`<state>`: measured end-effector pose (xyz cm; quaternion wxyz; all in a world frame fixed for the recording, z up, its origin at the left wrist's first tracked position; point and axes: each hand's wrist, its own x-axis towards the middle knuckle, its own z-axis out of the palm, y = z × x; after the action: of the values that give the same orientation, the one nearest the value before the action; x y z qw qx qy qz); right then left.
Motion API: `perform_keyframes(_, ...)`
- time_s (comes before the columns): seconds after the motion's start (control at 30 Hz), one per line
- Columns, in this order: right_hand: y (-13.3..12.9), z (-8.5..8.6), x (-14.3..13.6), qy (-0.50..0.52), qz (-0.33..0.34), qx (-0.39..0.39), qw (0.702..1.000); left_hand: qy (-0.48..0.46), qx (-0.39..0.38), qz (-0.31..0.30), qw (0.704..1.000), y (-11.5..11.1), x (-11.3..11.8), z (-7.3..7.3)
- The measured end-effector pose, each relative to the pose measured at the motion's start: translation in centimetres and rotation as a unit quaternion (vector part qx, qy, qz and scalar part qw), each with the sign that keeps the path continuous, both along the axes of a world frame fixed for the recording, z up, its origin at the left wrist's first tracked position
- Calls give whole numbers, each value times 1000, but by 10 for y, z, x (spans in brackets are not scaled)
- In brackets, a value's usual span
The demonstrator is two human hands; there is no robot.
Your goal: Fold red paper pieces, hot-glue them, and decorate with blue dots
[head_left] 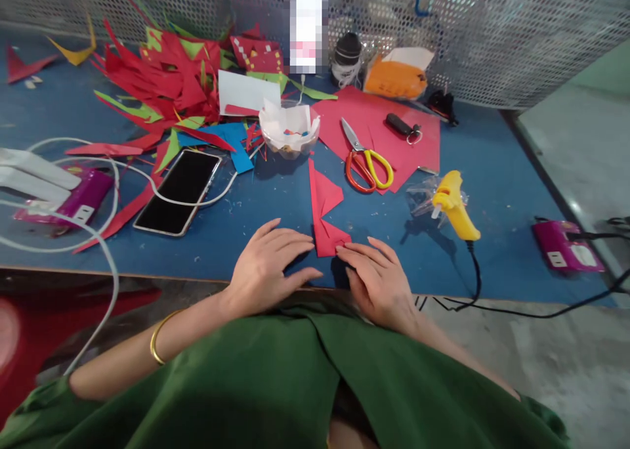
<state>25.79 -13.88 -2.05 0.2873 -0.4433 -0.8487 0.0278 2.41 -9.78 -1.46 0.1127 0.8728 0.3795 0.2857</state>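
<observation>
A folded piece of red paper point(325, 203) lies flat on the blue table between my hands, with a long straight strip on its left side and pointed flaps to the right. My right hand point(377, 275) rests its fingertips on the paper's lower right corner, pressing it from above rather than gripping it. Left of the paper, my left hand point(270, 262) lies with fingers stretched and thumb apart, holding nothing. Beyond the paper, scissors point(364, 157) with one red and one yellow handle lie on a larger red sheet point(339, 121).
A yellow glue gun point(455, 206) with a black cord stands at right, near a purple power strip point(566, 245). At left are a phone point(180, 190), a white cable, and another purple strip point(88, 196). Paper scraps point(172, 68) heap behind, beside a clear bowl point(288, 144).
</observation>
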Motion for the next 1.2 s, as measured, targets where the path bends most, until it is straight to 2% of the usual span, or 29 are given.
perform_keyframes(0.1,1,-1,-3,96,-58,-46,993,-29,-76,104,991,1,6,3)
perform_keyframes(0.17,3,0,-5,144,-99,-72,982,-13,-115,129,985,3,12,5)
perform_keyframes(0.23,6,1,-6,170,-120,-91,974,-3,-124,114,986,6,17,6)
perform_keyframes(0.37,12,2,-7,176,-109,-119,971,-2,-125,56,991,9,22,6)
perform_keyframes(0.5,26,8,-3,164,-92,-111,976,-67,-180,4,981,8,15,11)
perform_keyframes(0.63,57,20,6,91,-71,-47,992,-87,-206,-40,974,11,-3,23)
perform_keyframes(0.8,110,31,5,-30,-13,-34,999,-71,-239,-31,968,20,-27,36)
perform_keyframes(1.0,155,32,-12,-148,88,-97,980,-56,-248,-62,965,27,-54,47)
perform_keyframes(1.1,160,36,-16,-162,128,-149,967,-52,-243,-86,965,31,-65,51)
perform_keyframes(1.2,156,44,-14,-127,125,-221,959,-76,-225,-82,968,37,-72,53)
